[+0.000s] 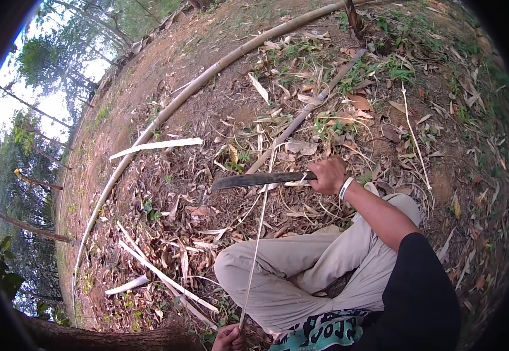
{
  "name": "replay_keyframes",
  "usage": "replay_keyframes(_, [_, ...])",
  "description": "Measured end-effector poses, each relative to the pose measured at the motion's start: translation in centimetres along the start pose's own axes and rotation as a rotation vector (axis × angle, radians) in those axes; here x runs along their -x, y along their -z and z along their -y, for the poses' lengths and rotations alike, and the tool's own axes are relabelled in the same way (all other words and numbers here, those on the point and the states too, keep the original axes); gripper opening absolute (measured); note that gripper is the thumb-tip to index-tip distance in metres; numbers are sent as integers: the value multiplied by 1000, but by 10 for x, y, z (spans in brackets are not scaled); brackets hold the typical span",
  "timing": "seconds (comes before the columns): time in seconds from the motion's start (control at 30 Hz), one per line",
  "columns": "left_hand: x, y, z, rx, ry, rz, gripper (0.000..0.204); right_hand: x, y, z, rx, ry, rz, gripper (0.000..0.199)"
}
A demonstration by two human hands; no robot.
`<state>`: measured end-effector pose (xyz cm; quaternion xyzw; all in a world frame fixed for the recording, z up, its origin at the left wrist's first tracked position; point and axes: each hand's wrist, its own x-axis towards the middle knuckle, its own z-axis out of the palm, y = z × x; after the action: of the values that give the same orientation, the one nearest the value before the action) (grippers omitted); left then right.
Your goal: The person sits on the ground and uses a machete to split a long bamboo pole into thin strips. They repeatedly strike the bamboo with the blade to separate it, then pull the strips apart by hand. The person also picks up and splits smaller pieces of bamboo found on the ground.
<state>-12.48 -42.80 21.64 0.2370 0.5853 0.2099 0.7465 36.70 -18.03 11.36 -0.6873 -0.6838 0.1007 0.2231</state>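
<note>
My right hand [327, 175] is closed around the handle of a machete [246, 181], whose dark blade points left above my knees. At the lower edge, my left hand [229, 339] is closed on the near end of a long, thin pale strip [254, 255] that looks like split bamboo. From there the strip rises past my bent knee and crosses the machete blade; I cannot tell whether the two touch. Beyond the blade its far end runs near a greyish stick [295, 124] lying on the ground. My crossed legs [284, 257] are in light trousers.
A long bamboo pole [207, 75] curves across the far ground. Pale split pieces lie at left, including one flat piece [158, 147] and a long slat [167, 278]. A thin strip [416, 137] lies at right. A tree trunk [108, 338] borders the lower left; dry leaves cover the soil.
</note>
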Motion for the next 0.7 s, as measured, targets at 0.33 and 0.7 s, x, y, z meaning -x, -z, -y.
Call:
replay_keyframes(0.33, [8, 8, 11, 46, -20, 1, 22, -1, 19, -5, -33, -184, 43, 31])
replay_keyframes(0.7, [-124, -108, -119, 19, -164, 187, 43, -5, 9, -37, -766, -430, -256, 70])
